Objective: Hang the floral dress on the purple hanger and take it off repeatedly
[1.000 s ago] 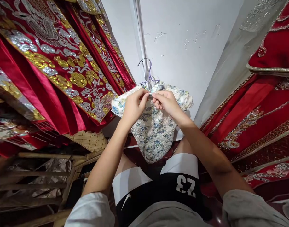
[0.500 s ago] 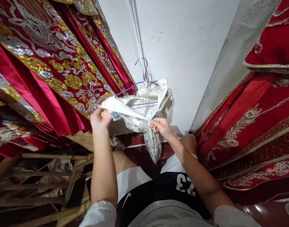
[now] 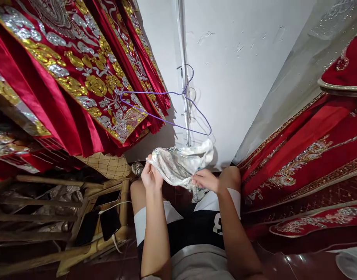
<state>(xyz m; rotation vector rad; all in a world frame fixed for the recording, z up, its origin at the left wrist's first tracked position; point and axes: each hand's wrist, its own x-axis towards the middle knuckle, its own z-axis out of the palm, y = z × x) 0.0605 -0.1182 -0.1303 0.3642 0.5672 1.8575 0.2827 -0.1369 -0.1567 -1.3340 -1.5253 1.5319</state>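
Observation:
A white garment with a blue-grey floral print (image 3: 175, 165) is stretched between my two hands, above my knees. My left hand (image 3: 152, 175) grips its left edge, fingers closed around the cloth. On the right, my right hand (image 3: 206, 181) pinches the lower edge near the middle. Above the garment, a purple wire hanger (image 3: 172, 124) hangs bare by its hook from a pale vertical pole (image 3: 182, 50), apart from the cloth. The garment's exact kind cannot be made out, since it is partly bunched up.
Red costumes with gold and silver sequins (image 3: 98, 83) hang at the left, and a beaded red garment (image 3: 295, 163) at the right. Two dark phones lie on a bamboo seat (image 3: 124, 208), one phone (image 3: 109, 221) with a white cable. A white wall (image 3: 239, 77) stands ahead.
The floral garment has come off the purple hanger and moved down towards my lap. My left hand has shifted right and lower with it. The hanger now swings free.

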